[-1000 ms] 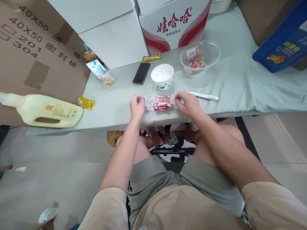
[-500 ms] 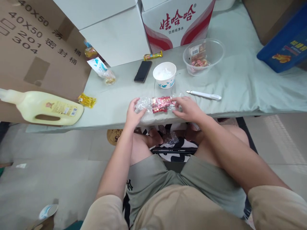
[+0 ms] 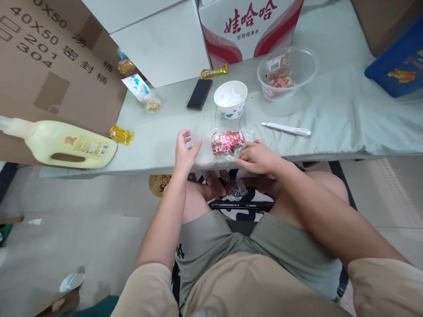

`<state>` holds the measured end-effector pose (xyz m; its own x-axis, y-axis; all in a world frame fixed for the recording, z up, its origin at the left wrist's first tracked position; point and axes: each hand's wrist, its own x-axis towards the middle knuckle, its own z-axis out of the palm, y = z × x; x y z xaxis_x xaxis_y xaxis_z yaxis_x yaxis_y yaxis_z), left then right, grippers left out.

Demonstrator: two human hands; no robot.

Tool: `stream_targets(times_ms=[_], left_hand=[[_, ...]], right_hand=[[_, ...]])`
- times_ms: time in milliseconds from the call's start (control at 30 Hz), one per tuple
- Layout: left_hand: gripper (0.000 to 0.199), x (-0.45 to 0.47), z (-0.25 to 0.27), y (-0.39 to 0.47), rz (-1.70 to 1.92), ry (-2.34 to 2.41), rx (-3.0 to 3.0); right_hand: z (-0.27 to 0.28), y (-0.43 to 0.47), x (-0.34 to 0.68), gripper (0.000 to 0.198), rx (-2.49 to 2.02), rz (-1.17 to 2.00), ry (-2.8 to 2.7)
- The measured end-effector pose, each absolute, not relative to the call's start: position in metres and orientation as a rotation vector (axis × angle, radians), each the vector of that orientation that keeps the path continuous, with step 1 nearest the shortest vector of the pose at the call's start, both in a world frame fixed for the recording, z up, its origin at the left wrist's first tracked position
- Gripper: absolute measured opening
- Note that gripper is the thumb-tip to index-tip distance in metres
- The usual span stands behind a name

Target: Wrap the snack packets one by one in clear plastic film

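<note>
Red printed packets (image 3: 228, 142) lie in crinkled clear plastic wrap (image 3: 226, 156) near the table's front edge. My left hand (image 3: 186, 152) is to the left of the wrap, apart from it, with thumb and fingers spread and nothing in them. At the right side of the packets, my right hand (image 3: 259, 157) has its fingers bent together on the edge of the wrap. Its fingertips partly cover that edge. A white paper bowl (image 3: 230, 110) with clear plastic inside stands just behind. To the right lies a white cutter (image 3: 287, 128).
A phone (image 3: 199, 94) and a yellow snack packet (image 3: 214, 71) lie behind the bowl. A clear tub (image 3: 306, 72) holds small packets. On the left are a pale yellow jug (image 3: 71, 145) and a yellow packet (image 3: 122, 134). Boxes (image 3: 251, 33) line the back.
My left hand has let go of the plastic wrap and drawn clear of it. The red packets appear turned slightly, and my right hand has closed lower along the wrap's right edge.
</note>
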<state>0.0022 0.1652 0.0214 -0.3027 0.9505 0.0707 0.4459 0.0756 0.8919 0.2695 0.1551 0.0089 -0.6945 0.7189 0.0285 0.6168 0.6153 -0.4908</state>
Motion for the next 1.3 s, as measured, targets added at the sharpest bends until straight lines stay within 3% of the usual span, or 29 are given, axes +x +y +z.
stream_targets(times_ms=[133, 333, 467, 633, 833, 933, 1133, 1300], left_hand=[[0.04, 0.02, 0.026, 0.166, 1.044, 1.703, 1.28], [0.018, 0.034, 0.02, 0.167, 1.071, 1.549, 1.179], [0.035, 0.024, 0.007, 0.169, 1.281, 1.435, 0.857], [0.042, 0.03, -0.001, 0.16, 1.355, 1.905, 1.016], [0.05, 0.069, -0.002, 0.149, 1.096, 1.998, 1.208], [0.044, 0.077, -0.005, 0.15, 1.056, 2.004, 1.235], [0.012, 0.077, -0.004, 0.153, 1.32, 1.583, 0.957], [0.037, 0.082, 0.004, 0.155, 1.383, 1.205, 0.758]], right_hand=[[0.015, 0.157, 0.265, 0.038, -1.308, 0.594, -2.674], [0.015, 0.153, 0.266, 0.033, -1.298, 0.633, -2.626], [0.011, 0.15, 0.265, 0.036, -1.302, 0.626, -2.57], [0.008, 0.146, 0.262, 0.035, -1.289, 0.568, -2.611], [0.009, 0.145, 0.259, 0.036, -1.27, 0.597, -2.649], [0.011, 0.143, 0.259, 0.034, -1.255, 0.616, -2.674], [0.017, 0.141, 0.256, 0.029, -1.265, 0.569, -2.441], [0.017, 0.152, 0.253, 0.035, -1.337, 0.739, -1.947]])
